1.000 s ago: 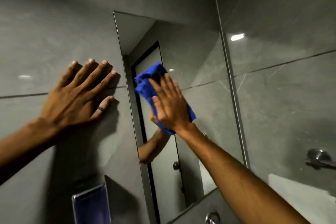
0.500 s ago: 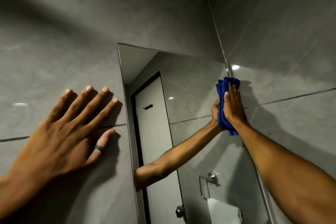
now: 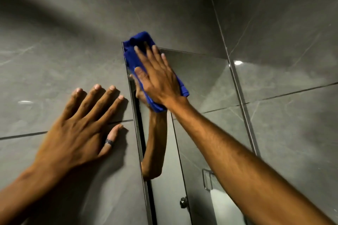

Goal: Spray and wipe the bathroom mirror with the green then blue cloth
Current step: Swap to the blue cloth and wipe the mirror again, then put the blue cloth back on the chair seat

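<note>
A tall frameless mirror hangs on the grey tiled wall, reaching to the corner on the right. My right hand presses a folded blue cloth flat against the mirror's top left corner; the cloth overlaps the mirror's top edge. My left hand, with a dark ring on the thumb, lies flat with fingers spread on the wall tile just left of the mirror. The green cloth and the spray bottle are not in view.
The grey tiled side wall meets the mirror wall at a corner on the right. In the mirror I see a reflected door with a knob, a metal holder and something white below it.
My right hand has swept the blue cloth from the mirror's right edge across to its top left corner. The left hand stays flat on the wall. The view has tilted upward.
</note>
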`<action>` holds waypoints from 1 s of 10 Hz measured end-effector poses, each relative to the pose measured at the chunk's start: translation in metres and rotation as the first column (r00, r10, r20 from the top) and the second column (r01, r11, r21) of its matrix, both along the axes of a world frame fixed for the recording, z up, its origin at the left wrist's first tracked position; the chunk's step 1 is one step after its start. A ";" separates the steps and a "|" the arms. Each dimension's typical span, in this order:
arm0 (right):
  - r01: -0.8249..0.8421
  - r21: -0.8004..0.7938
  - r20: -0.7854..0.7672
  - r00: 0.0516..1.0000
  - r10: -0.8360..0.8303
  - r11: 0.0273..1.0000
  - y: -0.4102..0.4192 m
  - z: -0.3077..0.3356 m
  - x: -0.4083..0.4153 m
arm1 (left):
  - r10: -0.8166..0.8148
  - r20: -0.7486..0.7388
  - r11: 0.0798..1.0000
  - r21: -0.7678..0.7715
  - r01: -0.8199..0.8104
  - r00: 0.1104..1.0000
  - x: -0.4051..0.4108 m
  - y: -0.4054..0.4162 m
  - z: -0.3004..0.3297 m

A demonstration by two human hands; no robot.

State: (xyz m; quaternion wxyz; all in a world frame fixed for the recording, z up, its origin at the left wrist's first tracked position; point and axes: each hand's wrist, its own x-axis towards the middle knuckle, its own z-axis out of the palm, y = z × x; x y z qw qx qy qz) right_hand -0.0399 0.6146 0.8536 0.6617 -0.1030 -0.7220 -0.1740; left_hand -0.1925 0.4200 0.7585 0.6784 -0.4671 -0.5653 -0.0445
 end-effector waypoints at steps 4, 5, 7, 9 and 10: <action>-0.205 -0.004 0.026 0.978 0.205 0.979 -0.029 -0.254 0.005 | 0.005 0.141 0.999 -0.037 0.000 0.990 0.022 -0.028 -0.043; -0.290 -0.267 0.171 0.924 0.341 0.919 -0.041 -0.328 0.027 | 0.007 0.176 0.992 -0.125 0.016 0.984 0.021 -0.041 -0.059; -0.723 -0.604 -0.778 0.446 0.442 -0.335 -0.122 -0.390 0.084 | -0.088 0.647 0.892 -0.287 0.350 0.757 0.035 -0.085 -0.089; -0.609 -0.140 -0.983 -0.007 0.182 -0.781 -0.254 -0.454 0.128 | -0.449 0.891 0.723 0.318 0.613 0.068 0.099 -0.171 -0.247; -0.636 -0.137 -0.990 0.122 0.077 -0.760 -0.308 -0.512 0.126 | -0.312 0.852 0.703 0.505 0.501 -0.422 0.148 -0.220 -0.364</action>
